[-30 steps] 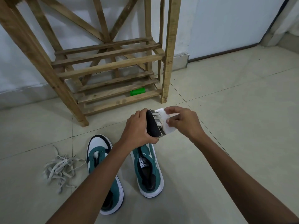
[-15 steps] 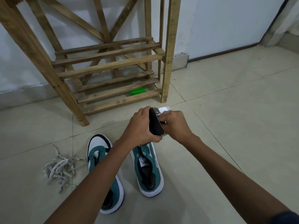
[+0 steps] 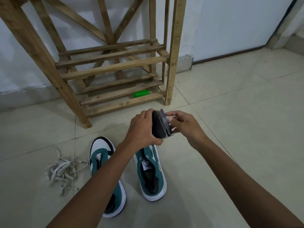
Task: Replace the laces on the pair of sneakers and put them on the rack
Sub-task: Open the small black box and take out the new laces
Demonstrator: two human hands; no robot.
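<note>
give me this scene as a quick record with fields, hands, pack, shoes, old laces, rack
left hand: grips the dark pack above the shoes
right hand: pinches at the pack's open side
left sneaker: on floor, unlaced
right sneaker: on floor, unlaced
old laces: loose pile, left of the sneakers
rack: wooden, no shoes on it
green thing: lying at the lowest slats

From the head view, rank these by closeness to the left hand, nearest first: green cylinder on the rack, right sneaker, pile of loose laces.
Measured from the left hand, which grips a small dark package:
1. Right sneaker, on the floor just below the hand.
2. Green cylinder, beyond the hand on the rack's bottom shelf.
3. Pile of loose laces, on the floor far left.
</note>
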